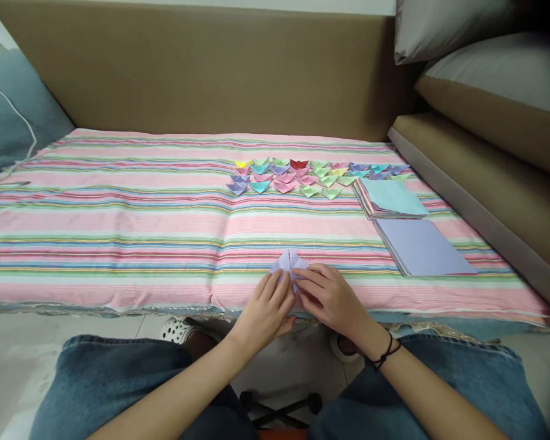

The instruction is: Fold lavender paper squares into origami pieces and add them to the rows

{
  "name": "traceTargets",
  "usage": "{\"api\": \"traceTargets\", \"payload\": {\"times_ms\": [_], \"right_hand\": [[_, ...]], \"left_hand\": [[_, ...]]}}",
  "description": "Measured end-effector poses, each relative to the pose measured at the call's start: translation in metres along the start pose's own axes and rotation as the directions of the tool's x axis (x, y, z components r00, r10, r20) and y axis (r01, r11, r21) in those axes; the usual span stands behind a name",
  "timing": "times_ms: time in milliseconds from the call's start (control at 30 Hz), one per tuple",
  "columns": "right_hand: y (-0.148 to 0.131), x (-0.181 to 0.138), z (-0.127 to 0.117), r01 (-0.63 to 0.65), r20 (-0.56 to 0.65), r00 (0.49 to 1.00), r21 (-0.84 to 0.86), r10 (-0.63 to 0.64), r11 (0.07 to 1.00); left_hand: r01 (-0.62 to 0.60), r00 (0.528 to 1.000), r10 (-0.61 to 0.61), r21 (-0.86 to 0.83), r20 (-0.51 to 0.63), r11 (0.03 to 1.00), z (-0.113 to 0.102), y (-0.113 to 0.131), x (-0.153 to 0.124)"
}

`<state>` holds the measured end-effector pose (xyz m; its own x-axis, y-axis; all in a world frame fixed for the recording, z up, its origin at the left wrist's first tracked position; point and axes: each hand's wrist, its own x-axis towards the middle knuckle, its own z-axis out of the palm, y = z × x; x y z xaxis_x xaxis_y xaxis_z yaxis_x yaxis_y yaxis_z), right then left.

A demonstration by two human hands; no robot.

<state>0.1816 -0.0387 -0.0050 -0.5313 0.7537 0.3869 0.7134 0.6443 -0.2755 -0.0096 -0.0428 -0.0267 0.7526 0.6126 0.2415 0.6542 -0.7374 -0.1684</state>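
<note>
A lavender paper piece [288, 263], partly folded, lies at the near edge of the striped cloth [119, 232]. My left hand [266, 311] pinches its lower left part with curled fingers. From the other side, my right hand [332, 296] presses and grips the lower right part. Both hands touch each other over the paper. Only the upper points of the folded piece show above my fingers.
Several small folded paper shapes [302, 177] in many colours lie in rows farther back. Two stacks of square paper sit at the right, one topped light blue [392, 198], one lavender [421, 247]. A brown sofa back [211, 67] and cushions [486, 79] border the cloth.
</note>
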Motion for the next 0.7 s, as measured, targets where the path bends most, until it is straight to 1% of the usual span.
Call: {"api": "traceTargets", "payload": {"times_ms": [67,167,300,433,533,700], "right_hand": [[0.000,-0.002,-0.001,-0.013,-0.015,1.000,-0.023,0.012,1.000],[0.000,-0.007,-0.002,-0.040,-0.034,0.999,-0.067,0.038,0.997],[0.000,-0.012,-0.002,-0.059,-0.022,0.998,-0.102,0.057,0.993],[-0.001,-0.016,0.000,-0.073,-0.024,0.997,-0.138,0.070,0.988],[-0.002,-0.018,0.000,-0.083,-0.033,0.996,-0.165,0.079,0.983],[-0.008,-0.022,0.001,-0.115,-0.051,0.993,-0.220,0.106,0.969]], "left_hand": [[0.032,0.999,-0.033,0.019,0.028,0.999,-0.004,0.000,0.001],[0.063,0.997,-0.064,0.042,0.039,0.997,-0.008,0.001,0.000],[0.040,0.997,-0.042,0.039,0.067,0.998,-0.011,-0.001,0.001],[0.022,0.997,-0.023,0.017,0.071,1.000,-0.015,-0.004,0.004],[0.032,0.998,-0.033,0.009,0.059,0.999,-0.015,-0.005,0.005],[0.088,0.996,-0.087,0.068,-0.012,0.994,-0.008,-0.004,-0.003]]}}
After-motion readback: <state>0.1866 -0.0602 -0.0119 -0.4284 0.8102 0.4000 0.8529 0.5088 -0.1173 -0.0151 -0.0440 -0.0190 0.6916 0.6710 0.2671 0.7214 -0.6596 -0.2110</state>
